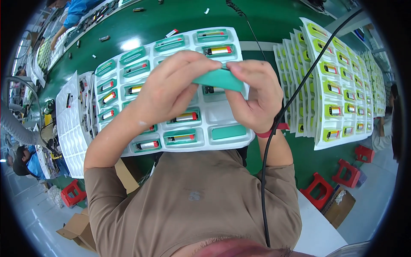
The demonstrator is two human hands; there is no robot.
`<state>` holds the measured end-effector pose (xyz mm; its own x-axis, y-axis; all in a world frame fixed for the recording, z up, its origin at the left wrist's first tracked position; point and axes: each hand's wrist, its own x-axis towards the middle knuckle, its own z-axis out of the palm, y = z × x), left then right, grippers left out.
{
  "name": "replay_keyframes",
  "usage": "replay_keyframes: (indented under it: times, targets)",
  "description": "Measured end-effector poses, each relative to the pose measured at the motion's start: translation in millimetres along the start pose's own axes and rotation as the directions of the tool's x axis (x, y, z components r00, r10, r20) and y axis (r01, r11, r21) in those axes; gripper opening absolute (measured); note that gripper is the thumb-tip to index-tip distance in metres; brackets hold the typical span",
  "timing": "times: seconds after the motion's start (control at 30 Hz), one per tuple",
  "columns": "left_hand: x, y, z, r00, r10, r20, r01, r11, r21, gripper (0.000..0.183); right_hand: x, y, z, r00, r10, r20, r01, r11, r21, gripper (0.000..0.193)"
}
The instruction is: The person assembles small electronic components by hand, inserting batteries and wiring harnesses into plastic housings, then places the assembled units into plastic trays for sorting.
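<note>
While a grey hose (17, 127) curves along the far left edge of the frame, a co-worker's blue sleeve (79, 13) reaches in at the upper left, over a green table (180, 15) scattered with small parts. At the lower left are a red stool (73, 193) and, nearer the bottom, an open cardboard box (81, 227). Left of centre stands a group of white trays (70, 113), packed side by side. Next to it, a large white tray (215, 112) fills the middle of the frame, its compartments holding green cases, several with a battery inside, such as the red-and-yellow-ended battery (218, 50) near its upper right corner. Above this tray, the left hand (167, 88) has its fingers and thumb closed on the left end of a green case (218, 79), just right of the frame's centre and raised over the compartments. The right hand (256, 92), with a red wristband (282, 126) below it, pinches the same piece at its right end between thumb and fingers. A black cable (299, 88) slants down past that wrist. Upright on the right stand stacked trays (317, 79) with yellow-green cases, and below them, at the lower right, a red stool and a cardboard box (341, 208)
</note>
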<state>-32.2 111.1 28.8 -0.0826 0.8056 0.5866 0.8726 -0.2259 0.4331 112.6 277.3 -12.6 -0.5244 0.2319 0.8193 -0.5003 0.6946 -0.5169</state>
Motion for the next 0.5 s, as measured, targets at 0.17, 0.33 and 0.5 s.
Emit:
replay_keyframes:
  times: [0.17, 0.33, 0.5]
  targets:
    - [3.1, 7.9, -0.2, 1.000, 0.015, 0.005, -0.014, 0.989, -0.149, 0.054, -14.8, -0.7, -1.2, 0.997, -0.044, -0.060, 0.047, 0.997, 0.057, 0.046]
    - [0.3, 8.7, -20.4, 0.919, 0.378, 0.107, -0.390, 0.914, 0.116, 0.044, -8.4, -13.4, -20.1, 0.999, 0.021, 0.029, -0.028, 0.960, 0.277, 0.055]
    - [-1.3, 5.9, -10.2, 0.828, 0.560, 0.018, -0.543, 0.794, 0.272, 0.044, -14.4, -9.4, -14.0, 0.970, 0.228, 0.089, -0.219, 0.644, 0.733, 0.055]
